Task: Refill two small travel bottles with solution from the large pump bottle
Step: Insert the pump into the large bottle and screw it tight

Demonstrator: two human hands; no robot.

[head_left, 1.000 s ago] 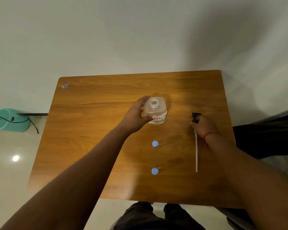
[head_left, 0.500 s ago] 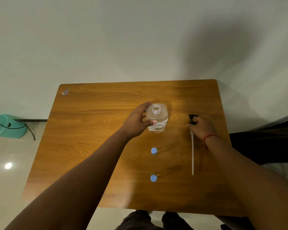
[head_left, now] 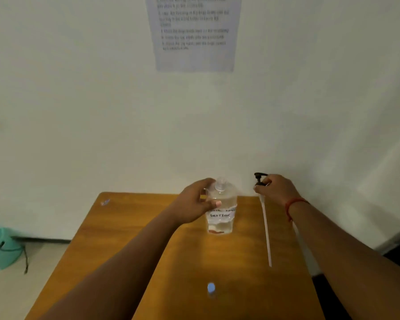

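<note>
Progress, judged from the present layout: the opening step is done, the filling is not. Taking the large clear plastic bottle with the handwritten "SOLUTION" label [head_left: 221, 209] as the reference, it stands upright toward the far middle of the brown wooden table [head_left: 129, 229], its neck open and uncapped, with clear liquid showing only in its lower part. To its left, well apart near the table's far left corner, lies one small pale scrap [head_left: 105, 202], too blurred to identify. Immediately left of the bottle, the left hand [head_left: 192, 204] grasps it, fingers curled behind the shoulder and the thumb pressed on the front above the label. Nearer the person than the bottle stands one small travel bottle with a pale blue cap [head_left: 211, 288], cap on, so no refill has begun on it. The task names two travel bottles; only one is in view, the second presumably below the frame edge. To the right of the large bottle, the right hand [head_left: 276, 189] pinches the black pump head with its long white dip tube [head_left: 264, 225], which is out of the bottle, the tube trailing toward the person. Count: one large bottle, one pump, one travel bottle seen, two hands. Remaining: uncap, pour into both, recap, refit pump.
</note>
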